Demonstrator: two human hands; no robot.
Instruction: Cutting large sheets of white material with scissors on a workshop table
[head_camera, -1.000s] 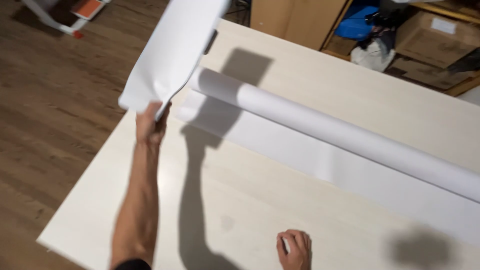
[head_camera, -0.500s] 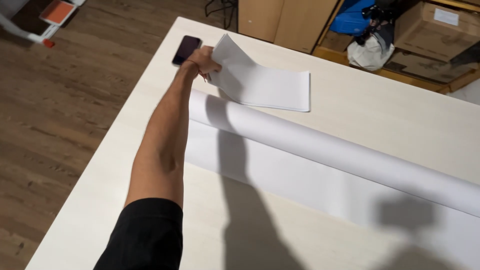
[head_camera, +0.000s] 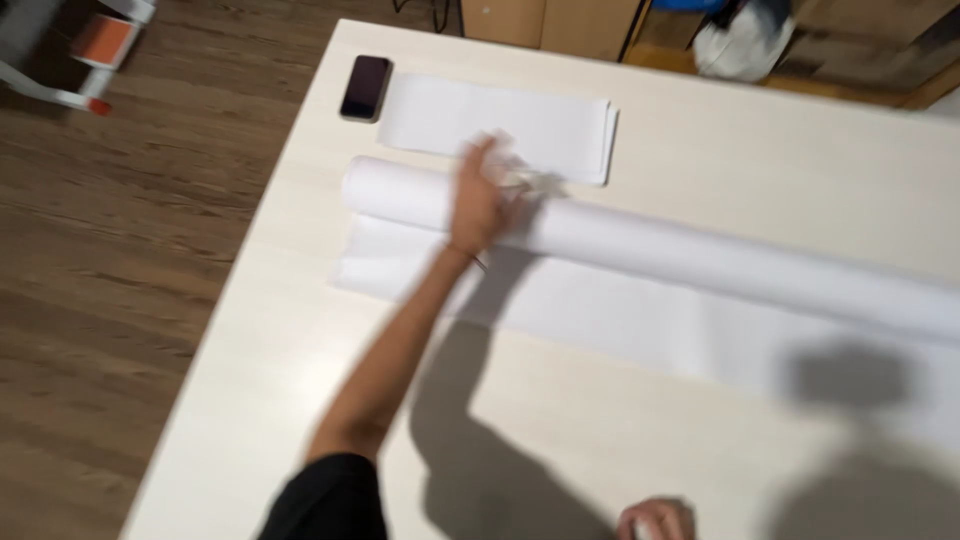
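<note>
Released, white sheet (head_camera: 530, 125) lies flat; left hand (head_camera: 480, 200) seemingly over paper roll (head_camera: 700, 250).

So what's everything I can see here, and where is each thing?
table: one, pale wood, fills most of the view
paper roll: one, white, partly unrolled, lying across the table from left to right
folded sheet: one, white, flat beyond the roll near the far edge
phone: one, dark, at the table's far left corner beside the sheet
floor: dark wood, left of the table
boxes and bags: several, brown, blue and white, blurred, beyond the far edge
left hand: one, blurred, stretched out over the roll
right hand: one, on the table at the bottom edge, mostly cut off
</note>
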